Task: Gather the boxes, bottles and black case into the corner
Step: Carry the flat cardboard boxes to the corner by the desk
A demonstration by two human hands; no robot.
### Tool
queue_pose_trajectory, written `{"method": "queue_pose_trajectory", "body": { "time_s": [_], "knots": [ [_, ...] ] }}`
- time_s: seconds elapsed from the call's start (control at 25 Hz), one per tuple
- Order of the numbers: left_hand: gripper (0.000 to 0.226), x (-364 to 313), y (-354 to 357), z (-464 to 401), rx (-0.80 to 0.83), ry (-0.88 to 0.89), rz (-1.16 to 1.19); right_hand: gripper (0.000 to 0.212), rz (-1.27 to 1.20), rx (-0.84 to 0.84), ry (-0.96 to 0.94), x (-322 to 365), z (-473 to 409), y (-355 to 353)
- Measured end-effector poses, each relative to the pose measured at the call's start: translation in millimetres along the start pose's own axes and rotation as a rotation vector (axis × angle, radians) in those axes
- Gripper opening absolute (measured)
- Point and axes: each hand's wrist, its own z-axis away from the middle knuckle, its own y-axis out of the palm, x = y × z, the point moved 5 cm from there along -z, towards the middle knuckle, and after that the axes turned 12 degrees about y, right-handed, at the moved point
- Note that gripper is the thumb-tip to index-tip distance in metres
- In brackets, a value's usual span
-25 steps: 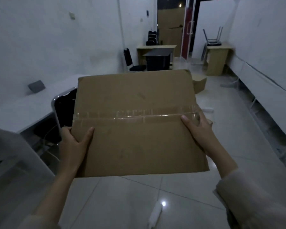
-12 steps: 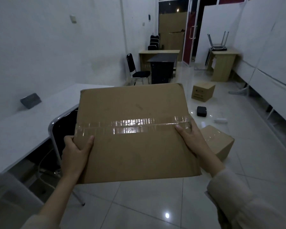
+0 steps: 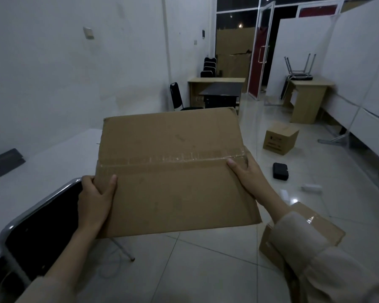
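Carried box (image 3: 173,171): big flat taped carton, held level at chest height out in front, clear of the floor, likely for carrying to the corner.
Left hand (image 3: 96,193): thumb on top, fingers curled under the left edge, gripping firmly.
Right hand (image 3: 247,178): clamps the right edge by the tape seam, balancing the load.
Floor boxes: one (image 3: 302,235) just below the right sleeve, another (image 3: 280,137) further off.
Black case (image 3: 280,171): on open tiles between them.
Bottle (image 3: 311,187): small, lying near the case.
Room: chair (image 3: 42,226) crowds the left; open floor ahead.
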Motion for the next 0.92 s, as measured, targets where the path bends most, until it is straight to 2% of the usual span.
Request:
{"method": "queue_pose_trajectory", "body": {
  "time_s": [0.2,0.32,0.56,0.92],
  "knots": [
    [0.047,11.6,87.0,-84.4,-0.007,0.009,0.004,0.066,-0.014,0.011,0.016,-7.9,-119.9,2.9],
    [0.049,27.7,152.7,-142.0,0.044,0.024,-0.004,0.065,-0.020,-0.006,0.032,-21.3,-204.1,6.5],
    [0.049,65.8,275.2,-289.3,0.089,0.022,0.016,0.063,0.017,-0.044,0.056,-26.6,-389.6,26.5],
    [0.048,112.2,419.0,-454.2,0.088,-0.017,0.025,0.066,0.084,-0.058,0.053,-28.4,-614.2,49.4]
  ]
}}
